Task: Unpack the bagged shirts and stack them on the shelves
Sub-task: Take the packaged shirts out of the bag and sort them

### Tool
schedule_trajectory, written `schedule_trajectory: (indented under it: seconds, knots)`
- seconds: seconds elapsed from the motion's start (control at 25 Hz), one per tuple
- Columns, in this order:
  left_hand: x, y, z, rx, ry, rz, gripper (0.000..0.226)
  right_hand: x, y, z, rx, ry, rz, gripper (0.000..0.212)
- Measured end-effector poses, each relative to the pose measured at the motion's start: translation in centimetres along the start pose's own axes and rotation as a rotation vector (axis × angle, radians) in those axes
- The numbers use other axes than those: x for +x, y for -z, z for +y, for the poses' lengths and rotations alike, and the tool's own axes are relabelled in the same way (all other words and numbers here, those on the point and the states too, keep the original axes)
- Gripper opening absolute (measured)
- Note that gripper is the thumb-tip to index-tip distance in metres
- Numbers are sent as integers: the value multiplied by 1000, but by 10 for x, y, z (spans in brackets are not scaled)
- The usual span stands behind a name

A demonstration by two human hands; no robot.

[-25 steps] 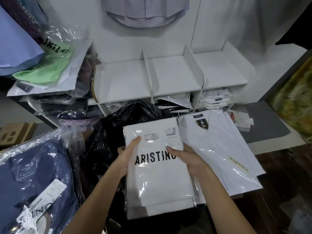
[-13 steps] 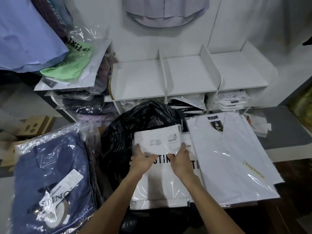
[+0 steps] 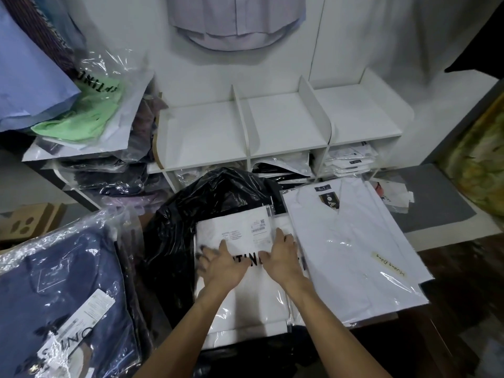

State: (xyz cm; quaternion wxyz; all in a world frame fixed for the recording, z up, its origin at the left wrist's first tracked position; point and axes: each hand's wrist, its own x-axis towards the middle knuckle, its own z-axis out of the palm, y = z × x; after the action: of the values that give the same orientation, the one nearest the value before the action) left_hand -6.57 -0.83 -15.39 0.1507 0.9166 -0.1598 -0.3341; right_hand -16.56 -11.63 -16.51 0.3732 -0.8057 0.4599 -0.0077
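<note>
A white shirt in a clear bag with black lettering (image 3: 240, 233) lies flat on a black plastic bag (image 3: 191, 214) in front of me. My left hand (image 3: 221, 266) rests on its middle with the fingers spread and blurred by motion. My right hand (image 3: 283, 257) lies flat beside it on the same packet, fingers straight and pointing away from me. A larger white bagged shirt (image 3: 349, 255) lies just right of the packet. The white shelf unit (image 3: 207, 132) stands behind, its three top compartments bare; the cubbies below hold bagged shirts (image 3: 349, 162).
A navy bagged shirt (image 3: 60, 296) fills the lower left. A green bagged shirt (image 3: 81, 115) tops a pile of packets on the left. A cardboard box (image 3: 27, 222) sits at far left, a grey mat (image 3: 425, 197) at right. A pale shirt (image 3: 234, 23) hangs on the wall.
The white packet was held up by its sides; it now lies lower on the pile. Both hands have slid onto its top face with fingers straightened.
</note>
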Motion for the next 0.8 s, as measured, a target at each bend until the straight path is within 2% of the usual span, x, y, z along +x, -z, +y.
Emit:
schedule_trajectory:
  seconds: [0.08, 0.16, 0.2, 0.28, 0.36, 0.44, 0.52, 0.56, 0.6, 0.68, 0.72, 0.8]
  knots:
    - [-6, -7, 12, -18, -170, 58, 81, -2, 25, 11, 100, 40, 26, 62]
    - [-14, -14, 30, -101, -384, 80, 61, 1, 57, 33, 153, 36, 149, 50]
    - [-19, -18, 42, -162, -450, 47, 52, 5, 75, 47, 142, 21, 235, 45]
    - [-28, -30, 70, -295, -424, -122, 42, 12, 111, 80, 102, -102, 386, 45]
    - [-35, -48, 96, -425, -291, -293, 37, 18, 142, 116, 101, -331, 405, 63]
    - [-36, -68, 118, -450, -207, -320, 47, 23, 162, 152, 98, -497, 314, 90]
    - [-38, -80, 135, -425, -156, -319, 58, 26, 172, 174, 171, -522, 261, 110]
    - [-38, -84, 142, -412, -141, -320, 59, 28, 177, 181, 258, -494, 270, 107]
    - [-38, -87, 147, -421, -142, -316, 53, 30, 181, 186, 356, -459, 285, 88]
    - [-36, -92, 153, -483, -192, -304, 23, 36, 193, 192, 445, -381, 304, 40]
    - [-34, -94, 154, -492, -250, -298, 16, 41, 197, 196, 408, -375, 338, 33]
    - [-33, -93, 155, -393, -390, -273, 30, 49, 204, 205, 280, -398, 400, 37]
